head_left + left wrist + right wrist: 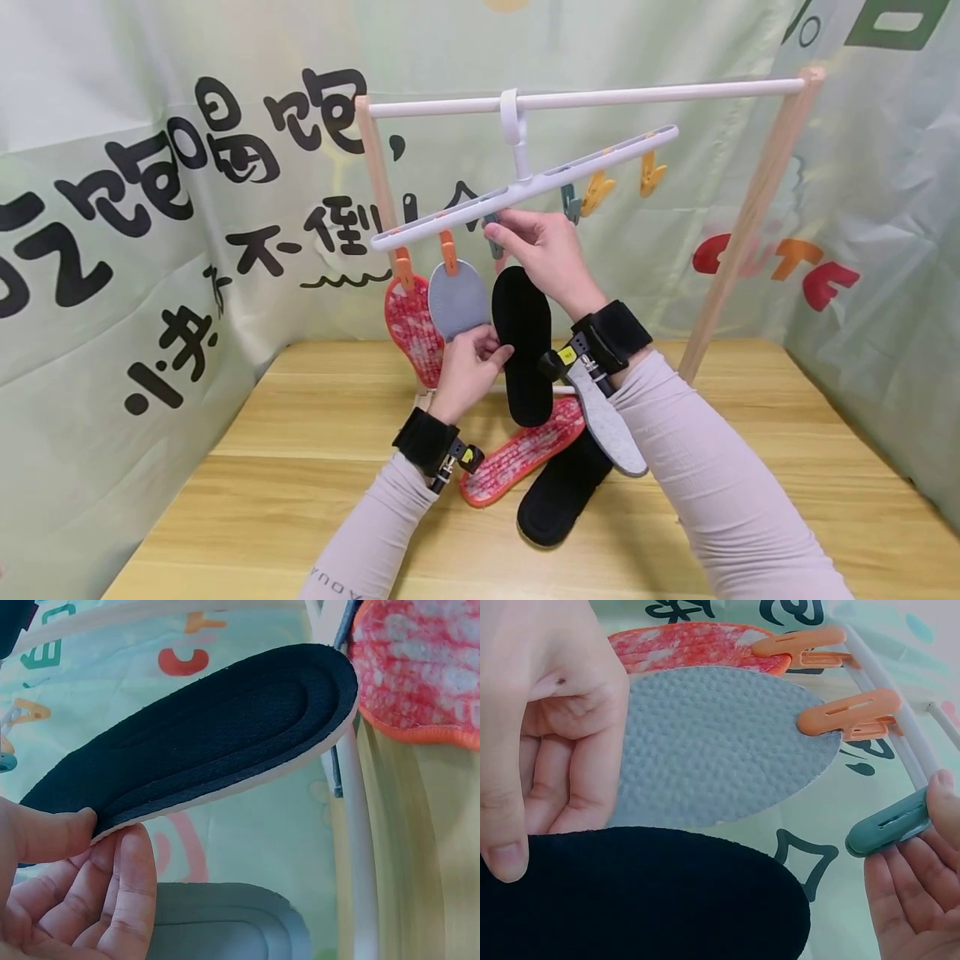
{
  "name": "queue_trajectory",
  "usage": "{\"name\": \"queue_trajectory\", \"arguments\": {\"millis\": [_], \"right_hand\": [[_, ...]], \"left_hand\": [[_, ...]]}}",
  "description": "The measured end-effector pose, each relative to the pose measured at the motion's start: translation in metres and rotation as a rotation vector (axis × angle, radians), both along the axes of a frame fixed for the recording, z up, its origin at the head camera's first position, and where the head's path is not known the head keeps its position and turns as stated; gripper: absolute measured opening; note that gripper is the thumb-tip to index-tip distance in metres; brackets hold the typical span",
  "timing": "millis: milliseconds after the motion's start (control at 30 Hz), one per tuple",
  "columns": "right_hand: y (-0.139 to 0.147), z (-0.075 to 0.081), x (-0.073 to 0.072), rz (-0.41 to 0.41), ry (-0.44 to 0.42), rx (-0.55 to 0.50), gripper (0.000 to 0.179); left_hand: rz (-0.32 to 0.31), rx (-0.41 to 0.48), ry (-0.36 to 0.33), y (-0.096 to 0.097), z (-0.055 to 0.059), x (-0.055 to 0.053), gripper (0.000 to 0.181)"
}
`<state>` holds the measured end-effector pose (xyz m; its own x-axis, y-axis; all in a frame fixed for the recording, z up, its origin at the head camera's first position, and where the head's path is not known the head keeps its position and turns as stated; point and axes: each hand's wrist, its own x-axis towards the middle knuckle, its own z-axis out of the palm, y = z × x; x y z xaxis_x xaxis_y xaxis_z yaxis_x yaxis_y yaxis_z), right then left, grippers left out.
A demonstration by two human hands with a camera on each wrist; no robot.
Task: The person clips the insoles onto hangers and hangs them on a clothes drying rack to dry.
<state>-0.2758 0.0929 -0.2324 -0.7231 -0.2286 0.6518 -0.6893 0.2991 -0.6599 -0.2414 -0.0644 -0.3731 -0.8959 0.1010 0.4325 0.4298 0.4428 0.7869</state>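
Note:
My left hand (471, 367) pinches a black insole (523, 333) at its side edge, thumb on one face and fingers on the other. The insole hangs upright in front of the rack, its upper end below the clips. With thumb and fingers my right hand (551, 250) pinches a green clothespin (889, 825) on the white hanger (450, 218). In the right wrist view the black insole's rounded end is apart from this clothespin. To the left, orange clothespins hold a grey insole (459, 296) and a red-and-white insole (412, 325) on the tilted hanger.
The hanger hooks over the white bar (660, 96) of a wooden-legged rack. A dark green clothespin (571, 202) and yellow ones (597, 193) hang at right. On the wooden table lie a red insole (525, 454), a black insole (558, 500) and a light grey insole (618, 433).

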Motion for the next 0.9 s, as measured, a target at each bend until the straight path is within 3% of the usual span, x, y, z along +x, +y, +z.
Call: {"name": "queue_trajectory", "arguments": {"millis": [300, 633, 900], "right_hand": [[0.0004, 0.0001, 0.0001, -0.039, 0.029, -0.016, 0.023], [-0.0001, 0.0023, 0.001, -0.089, 0.029, -0.029, 0.023], [-0.0012, 0.0017, -0.0008, -0.077, 0.002, -0.037, 0.024]], "left_hand": [[0.018, -0.006, 0.004, -0.001, 0.0015, -0.0002, 0.015], [0.042, 0.021, 0.065, -0.0007, 0.0055, 0.0004, 0.016], [0.064, 0.051, 0.097, -0.0032, 0.006, 0.0006, 0.015]]}}
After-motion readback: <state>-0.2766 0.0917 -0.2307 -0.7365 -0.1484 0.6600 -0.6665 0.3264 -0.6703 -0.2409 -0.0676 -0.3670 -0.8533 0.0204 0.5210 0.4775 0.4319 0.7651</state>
